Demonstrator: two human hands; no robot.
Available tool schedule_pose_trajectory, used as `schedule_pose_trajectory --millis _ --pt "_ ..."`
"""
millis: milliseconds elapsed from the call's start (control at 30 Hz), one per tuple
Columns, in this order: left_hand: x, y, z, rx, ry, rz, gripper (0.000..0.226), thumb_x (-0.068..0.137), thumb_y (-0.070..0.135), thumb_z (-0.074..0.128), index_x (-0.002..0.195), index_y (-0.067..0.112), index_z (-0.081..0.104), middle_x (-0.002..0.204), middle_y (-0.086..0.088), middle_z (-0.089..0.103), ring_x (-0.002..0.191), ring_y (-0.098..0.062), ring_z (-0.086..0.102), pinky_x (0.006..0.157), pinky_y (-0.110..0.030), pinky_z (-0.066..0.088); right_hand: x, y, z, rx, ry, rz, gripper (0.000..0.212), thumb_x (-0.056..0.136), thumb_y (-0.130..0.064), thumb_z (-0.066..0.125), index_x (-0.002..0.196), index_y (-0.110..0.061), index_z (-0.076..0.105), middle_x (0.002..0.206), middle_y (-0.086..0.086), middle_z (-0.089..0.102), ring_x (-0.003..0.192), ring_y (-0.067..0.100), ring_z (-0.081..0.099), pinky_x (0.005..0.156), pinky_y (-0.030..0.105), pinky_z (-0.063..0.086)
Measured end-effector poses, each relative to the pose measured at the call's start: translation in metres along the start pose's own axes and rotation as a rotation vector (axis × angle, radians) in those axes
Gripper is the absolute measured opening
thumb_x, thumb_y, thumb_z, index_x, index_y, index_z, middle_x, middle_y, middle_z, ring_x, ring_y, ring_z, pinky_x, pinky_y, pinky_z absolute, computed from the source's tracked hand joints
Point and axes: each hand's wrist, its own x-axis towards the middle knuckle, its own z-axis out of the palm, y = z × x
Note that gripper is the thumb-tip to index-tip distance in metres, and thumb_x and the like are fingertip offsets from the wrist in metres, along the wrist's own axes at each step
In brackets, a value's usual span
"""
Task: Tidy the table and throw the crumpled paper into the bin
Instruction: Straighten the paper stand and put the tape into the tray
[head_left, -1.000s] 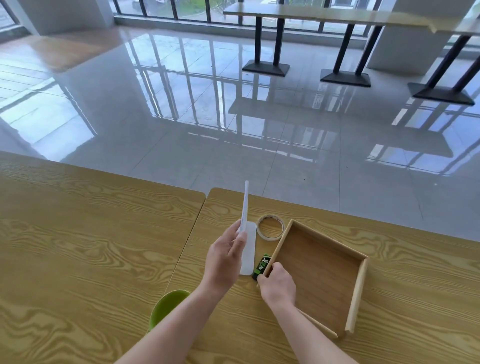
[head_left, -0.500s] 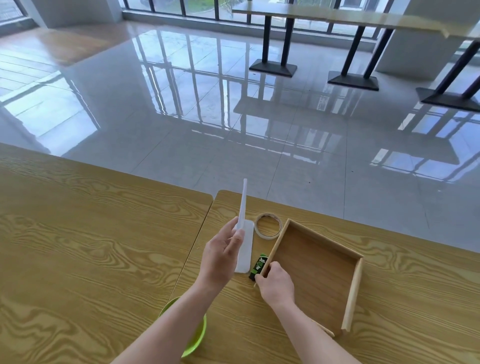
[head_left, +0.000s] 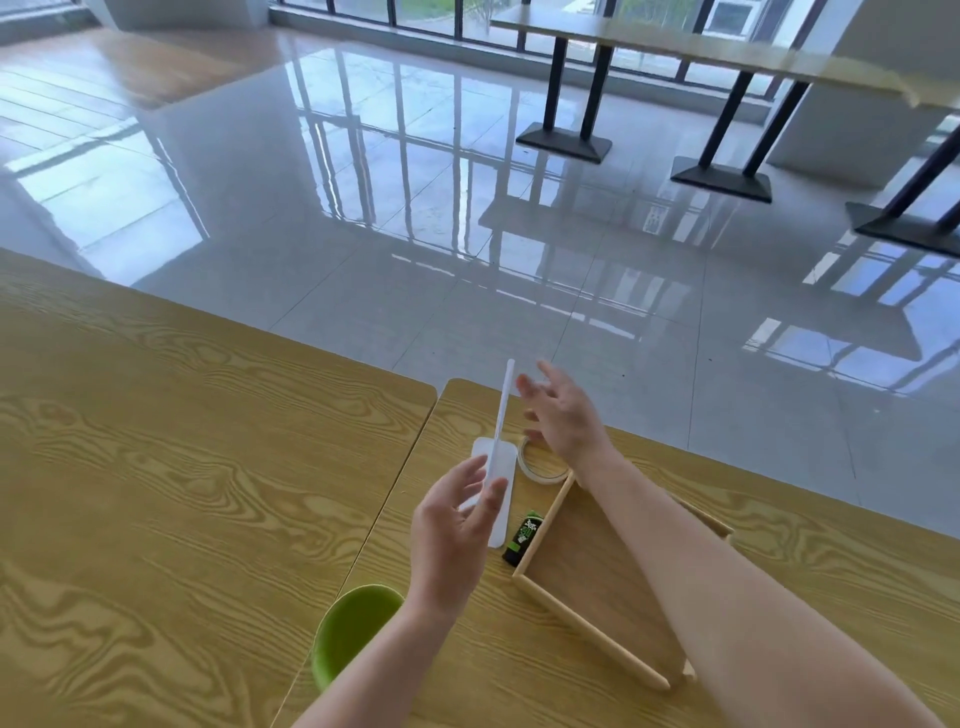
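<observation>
Left hand (head_left: 457, 535) is raised over the table, and a thin white plastic strip (head_left: 500, 421) is pinched edge-on between thumb and fingers, its far end pointing up and away. Right hand (head_left: 563, 415) is held above the far table edge with the fingers spread loosely — nothing is gripped by it, and it looks a bit motion-blurred.

Biggest stuff first: two wood-grain tables (head_left: 156, 467) are pushed together, with the seam running just left of the held strip, and shiny grey floor tiles (head_left: 467, 234) are seen beyond them. A shallow wooden tray (head_left: 597, 582) is set on the right-hand table, partly covered by the right forearm; its floor looks bare where it can be seen. A lime green bin (head_left: 353, 629) is seen below the near table edge, beside the left forearm, only partly in view.

Then a flat white plastic piece (head_left: 501, 467) with rounded corners is laid on the table under the held strip. A roll of tape (head_left: 540, 465) is laid just beyond the tray's far corner, partly hidden by the right wrist. Smallest — a little black and green tube (head_left: 522, 538) is tucked against the tray's left wall, outside it.

Crumpled paper can't be made out anywhere on the table.
</observation>
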Motion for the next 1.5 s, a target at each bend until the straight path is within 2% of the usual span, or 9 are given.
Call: schedule_pose_trajectory --millis 67,133,200,300,433,700,1167,1333,1500 --pt "0.001 -0.001 0.002 -0.007 0.005 -0.006 0.040 0.090 0.040 0.067 0.126 0.022 0.067 0.116 0.009 0.072 0.106 -0.001 0.066 0.082 -0.015 0.054 0.013 -0.011 0.006 -0.039 -0.051 0.005 0.072 0.094 -0.054 0.055 0.153 -0.025 0.027 0.145 0.010 0.050 0.129 0.029 0.052 0.104 0.053 0.048" --pt "0.001 -0.003 0.004 -0.026 0.018 -0.012 0.034 0.093 0.035 0.066 0.125 0.023 0.067 0.117 0.010 0.071 0.106 0.000 0.066 0.081 -0.013 0.053 0.022 -0.013 0.011 -0.100 -0.069 0.003 0.066 0.097 -0.043 0.056 0.153 -0.025 0.028 0.149 0.011 0.046 0.133 0.027 0.049 0.107 0.052 0.045" --pt "0.003 -0.005 0.005 -0.043 0.031 -0.012 0.032 0.094 0.030 0.066 0.124 0.022 0.067 0.117 0.008 0.072 0.105 -0.001 0.067 0.080 -0.014 0.054 0.027 -0.012 0.015 -0.073 -0.074 0.019 0.058 0.099 -0.034 0.056 0.152 -0.024 0.033 0.142 0.013 0.051 0.126 0.026 0.054 0.101 0.049 0.052" --pt "0.009 -0.008 0.002 -0.064 0.038 -0.011 0.032 0.095 0.027 0.065 0.125 0.018 0.068 0.116 0.006 0.073 0.104 -0.002 0.068 0.081 -0.017 0.055 0.033 -0.013 0.021 0.013 -0.058 0.054 0.048 0.100 -0.027 0.054 0.146 -0.021 0.044 0.124 0.011 0.058 0.106 0.024 0.062 0.083 0.039 0.061" --pt "0.022 -0.010 -0.007 -0.087 0.073 -0.007 0.028 0.096 0.024 0.064 0.123 0.019 0.070 0.113 0.010 0.074 0.104 0.001 0.068 0.082 -0.013 0.053 0.044 -0.016 0.032 0.038 -0.029 0.058 0.042 0.099 -0.026 0.054 0.140 -0.019 0.048 0.112 0.007 0.058 0.099 0.022 0.062 0.080 0.041 0.063" --pt "0.050 -0.013 -0.028 -0.130 0.109 -0.019 0.025 0.097 0.026 0.062 0.119 0.027 0.072 0.110 0.022 0.073 0.108 0.003 0.065 0.084 -0.011 0.050 0.067 -0.032 0.057 0.048 0.017 0.068 0.038 0.098 -0.026 0.055 0.136 -0.019 0.051 0.118 0.011 0.055 0.090 0.018 0.059 0.080 0.043 0.063" --pt "0.078 -0.016 -0.040 -0.151 0.119 -0.041 0.022 0.098 0.029 0.061 0.115 0.040 0.071 0.116 0.023 0.071 0.113 0.005 0.062 0.091 -0.014 0.051 0.089 -0.049 0.074 0.048 0.031 0.092 0.039 0.100 -0.023 0.054 0.138 -0.019 0.050 0.128 0.011 0.053 0.103 0.026 0.060 0.077 0.040 0.063" --pt "0.082 -0.017 -0.038 -0.159 0.138 -0.039 0.023 0.097 0.028 0.062 0.118 0.031 0.071 0.115 0.020 0.072 0.113 0.003 0.063 0.093 -0.022 0.052 0.095 -0.049 0.075 0.057 0.028 0.084 0.039 0.100 -0.022 0.054 0.138 -0.018 0.051 0.127 0.011 0.054 0.102 0.026 0.060 0.076 0.040 0.063" --pt "0.082 -0.018 -0.038 -0.141 0.137 -0.020 0.025 0.097 0.028 0.062 0.121 0.027 0.071 0.115 0.017 0.072 0.112 0.002 0.064 0.091 -0.020 0.054 0.096 -0.047 0.074 0.067 0.032 0.076 0.038 0.100 -0.023 0.055 0.138 -0.019 0.052 0.125 0.010 0.055 0.103 0.025 0.061 0.076 0.040 0.063"
